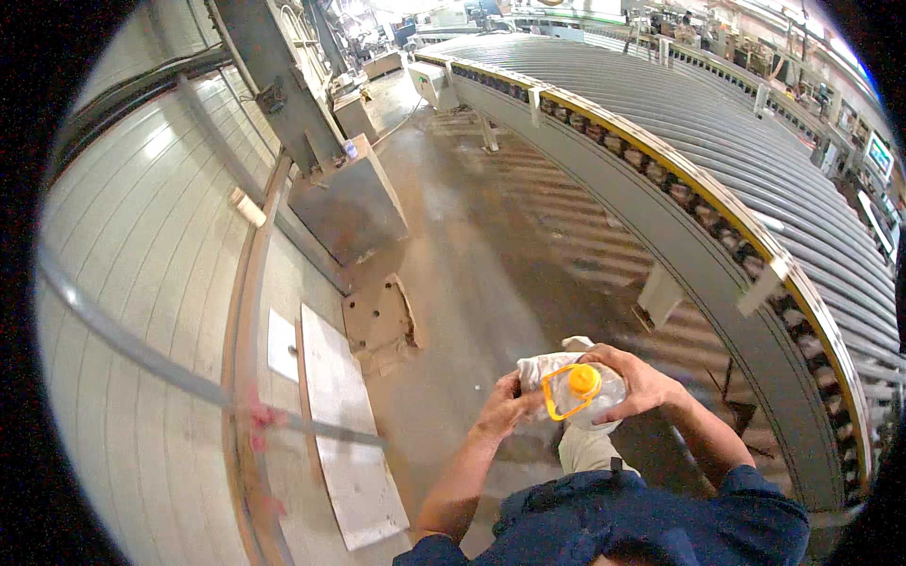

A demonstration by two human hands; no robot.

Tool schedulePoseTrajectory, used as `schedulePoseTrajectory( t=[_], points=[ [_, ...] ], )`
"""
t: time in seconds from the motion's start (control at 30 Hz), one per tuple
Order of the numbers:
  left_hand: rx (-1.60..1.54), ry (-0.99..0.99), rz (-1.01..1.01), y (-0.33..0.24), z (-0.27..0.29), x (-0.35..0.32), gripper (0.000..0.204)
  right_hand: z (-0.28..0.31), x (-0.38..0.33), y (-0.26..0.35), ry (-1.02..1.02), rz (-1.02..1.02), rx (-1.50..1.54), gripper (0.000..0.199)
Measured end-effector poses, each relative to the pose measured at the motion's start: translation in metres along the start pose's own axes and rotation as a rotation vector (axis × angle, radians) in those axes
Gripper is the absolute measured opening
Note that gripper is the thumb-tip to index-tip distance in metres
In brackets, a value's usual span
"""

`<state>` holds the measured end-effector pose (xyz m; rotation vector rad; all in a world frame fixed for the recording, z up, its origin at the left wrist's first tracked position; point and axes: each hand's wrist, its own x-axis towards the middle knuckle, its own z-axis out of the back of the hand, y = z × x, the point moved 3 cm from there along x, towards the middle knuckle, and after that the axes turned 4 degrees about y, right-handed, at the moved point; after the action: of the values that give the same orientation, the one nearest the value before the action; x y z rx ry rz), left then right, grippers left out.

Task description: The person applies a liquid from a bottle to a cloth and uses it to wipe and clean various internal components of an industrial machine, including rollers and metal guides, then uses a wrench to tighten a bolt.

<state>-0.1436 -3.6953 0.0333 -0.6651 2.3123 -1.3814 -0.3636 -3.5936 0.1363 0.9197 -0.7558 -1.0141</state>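
Observation:
In front of my body I hold a clear plastic jug with an orange screw cap and an orange loop handle. My right hand is wrapped round its right side. On the left, my left hand is closed on wrinkled white material, like a cloth, pressed against the jug. Whether those fingers also touch the jug itself is hidden. How full the jug is, I cannot tell.
A long roller conveyor with a yellow-edged rail curves along the right. To the left stand a ribbed wall, a slanting grey pipe, a leaning white board, a cardboard piece and a dark metal box.

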Motion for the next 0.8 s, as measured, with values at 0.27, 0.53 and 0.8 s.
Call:
schedulePoseTrajectory(
  t=[0.27, 0.53, 0.8],
  points=[
    [0.065, -0.004, -0.074, -0.129, 0.184, 0.259, 0.038, 0.148, 0.281, -0.158, 0.033, 0.015, 0.086, 0.088],
    [0.359, -0.313, -0.049, -0.254, 0.424, 0.443, 0.044, 0.295, 0.631, -0.237, 0.307, 0.246, -0.060, 0.085],
    [0.213, -0.369, 0.053, -0.342, 0.654, 0.702, 0.043, 0.428, 0.933, -0.355, 0.276, 0.178, 0.107, 0.089]
  ],
)
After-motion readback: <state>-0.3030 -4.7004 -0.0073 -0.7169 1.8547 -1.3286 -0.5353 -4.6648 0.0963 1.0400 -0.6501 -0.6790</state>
